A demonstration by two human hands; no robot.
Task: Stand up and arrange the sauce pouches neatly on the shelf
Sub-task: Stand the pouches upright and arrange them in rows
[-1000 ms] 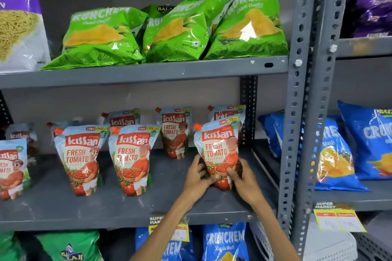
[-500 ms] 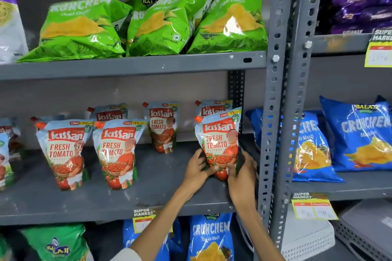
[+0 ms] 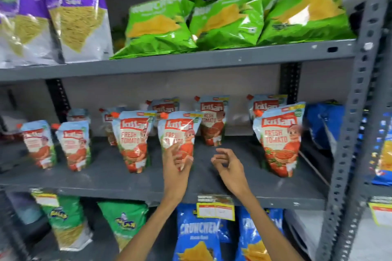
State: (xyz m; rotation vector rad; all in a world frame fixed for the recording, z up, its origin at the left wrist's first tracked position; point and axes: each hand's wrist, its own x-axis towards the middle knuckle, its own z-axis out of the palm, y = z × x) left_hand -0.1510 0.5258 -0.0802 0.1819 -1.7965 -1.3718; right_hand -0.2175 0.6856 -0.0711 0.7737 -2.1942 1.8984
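Several tomato sauce pouches stand upright in two rows on the grey middle shelf. The rightmost front pouch stands alone near the upright post. My left hand is in front of the lower half of the middle front pouch, fingers apart, close to it; contact is unclear because of blur. My right hand hovers over bare shelf between that pouch and the rightmost one, fingers curled loosely, holding nothing. Another front pouch stands to the left.
Green chip bags and purple snack bags fill the shelf above. Blue chip bags and green bags sit below. A grey perforated post bounds the right side, with blue bags behind it.
Both hands have let go of the rightmost front pouch and moved left; the left hand now reaches the middle front pouch. The view has swung left.
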